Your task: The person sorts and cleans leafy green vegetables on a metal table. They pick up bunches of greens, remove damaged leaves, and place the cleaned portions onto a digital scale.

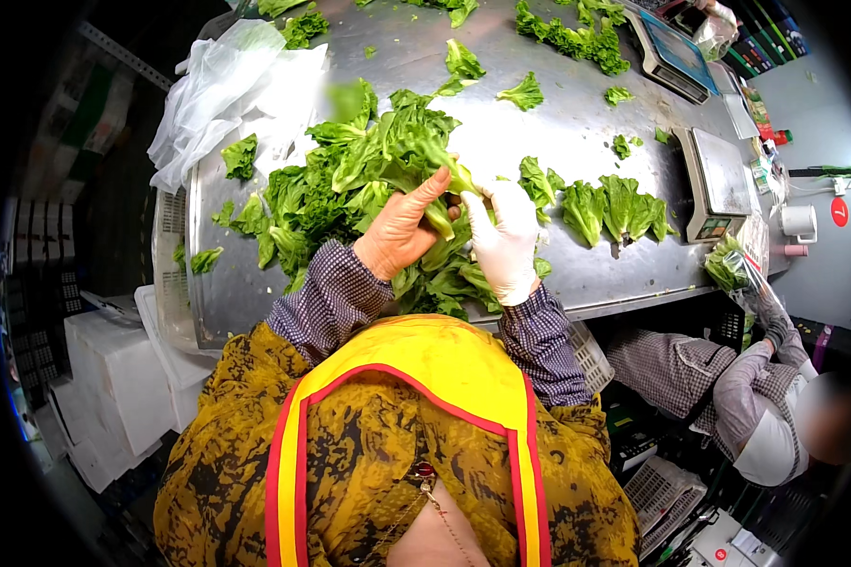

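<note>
My bare left hand (405,225) is closed around a head of leafy green lettuce (397,152), its stem end pointing to the right. My right hand (500,237), in a white glove, has its thumb and fingers at that stem end, pinching at a leaf base; its exact hold is partly hidden. Under and to the left of both hands lies a heap of loose lettuce (308,205) on a stainless steel table (397,64). To the right, a row of lettuce bunches (620,205) lies on the metal.
Crumpled clear plastic bags (220,92) lie at the table's left corner. Two weighing scales (720,173) (674,53) stand at the right. A person (737,397) with a bagged lettuce (727,266) is at lower right. White foam boxes (117,375) stand at lower left.
</note>
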Demonstrator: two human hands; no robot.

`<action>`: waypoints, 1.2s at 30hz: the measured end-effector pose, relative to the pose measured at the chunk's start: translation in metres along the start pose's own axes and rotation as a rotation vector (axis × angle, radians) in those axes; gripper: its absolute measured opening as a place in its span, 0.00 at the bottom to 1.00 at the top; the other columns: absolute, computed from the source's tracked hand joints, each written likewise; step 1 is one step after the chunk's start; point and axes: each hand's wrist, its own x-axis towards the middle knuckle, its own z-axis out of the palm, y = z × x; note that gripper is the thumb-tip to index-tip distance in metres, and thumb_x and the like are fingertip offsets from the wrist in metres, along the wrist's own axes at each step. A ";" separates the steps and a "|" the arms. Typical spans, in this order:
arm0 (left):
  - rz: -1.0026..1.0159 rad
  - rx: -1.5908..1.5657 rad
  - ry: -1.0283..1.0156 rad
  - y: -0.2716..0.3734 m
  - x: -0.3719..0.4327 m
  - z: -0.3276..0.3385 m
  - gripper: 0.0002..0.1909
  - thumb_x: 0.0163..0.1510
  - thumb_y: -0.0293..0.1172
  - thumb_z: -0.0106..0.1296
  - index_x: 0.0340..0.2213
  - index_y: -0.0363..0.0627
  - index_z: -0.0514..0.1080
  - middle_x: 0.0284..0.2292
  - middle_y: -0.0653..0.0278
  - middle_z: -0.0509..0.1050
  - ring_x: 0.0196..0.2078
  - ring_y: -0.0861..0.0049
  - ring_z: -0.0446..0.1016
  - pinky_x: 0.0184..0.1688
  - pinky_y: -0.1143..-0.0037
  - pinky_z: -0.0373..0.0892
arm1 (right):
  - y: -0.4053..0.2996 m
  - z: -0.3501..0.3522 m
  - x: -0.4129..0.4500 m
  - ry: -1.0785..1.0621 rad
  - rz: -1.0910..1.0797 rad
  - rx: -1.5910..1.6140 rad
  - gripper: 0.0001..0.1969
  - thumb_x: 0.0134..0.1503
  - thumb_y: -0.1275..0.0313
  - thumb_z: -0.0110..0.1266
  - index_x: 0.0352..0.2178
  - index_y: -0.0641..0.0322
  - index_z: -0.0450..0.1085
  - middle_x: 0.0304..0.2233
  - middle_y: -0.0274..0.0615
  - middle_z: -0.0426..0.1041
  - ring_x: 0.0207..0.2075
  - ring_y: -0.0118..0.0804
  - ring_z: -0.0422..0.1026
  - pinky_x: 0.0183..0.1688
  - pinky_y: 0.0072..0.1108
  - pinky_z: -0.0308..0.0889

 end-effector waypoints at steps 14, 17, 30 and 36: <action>0.060 0.085 0.103 -0.020 -0.005 0.019 0.11 0.48 0.29 0.60 0.35 0.42 0.73 0.31 0.67 0.75 0.31 0.79 0.72 0.31 0.79 0.68 | 0.003 0.008 -0.021 -0.044 0.659 0.570 0.12 0.60 0.68 0.44 0.38 0.65 0.69 0.33 0.40 0.72 0.35 0.30 0.70 0.38 0.21 0.65; 0.075 0.118 0.093 -0.032 0.002 0.008 0.13 0.48 0.29 0.60 0.37 0.42 0.72 0.32 0.67 0.75 0.32 0.80 0.72 0.31 0.80 0.67 | 0.003 0.009 -0.019 -0.028 0.790 0.850 0.11 0.62 0.74 0.37 0.39 0.68 0.66 0.32 0.39 0.71 0.32 0.27 0.68 0.33 0.18 0.65; 0.186 0.385 -0.010 0.001 0.011 0.022 0.19 0.51 0.31 0.56 0.45 0.41 0.67 0.42 0.57 0.73 0.44 0.71 0.73 0.46 0.72 0.70 | -0.001 -0.033 -0.035 -0.175 0.493 0.261 0.39 0.49 0.64 0.61 0.57 0.69 0.50 0.52 0.54 0.59 0.50 0.42 0.64 0.52 0.28 0.61; -0.249 0.305 -0.261 -0.050 0.025 0.047 0.27 0.52 0.46 0.54 0.50 0.46 0.62 0.46 0.63 0.68 0.50 0.74 0.66 0.53 0.68 0.63 | 0.025 -0.040 -0.033 -0.051 0.241 -0.004 0.38 0.48 0.70 0.59 0.57 0.72 0.51 0.53 0.60 0.58 0.55 0.54 0.58 0.58 0.34 0.53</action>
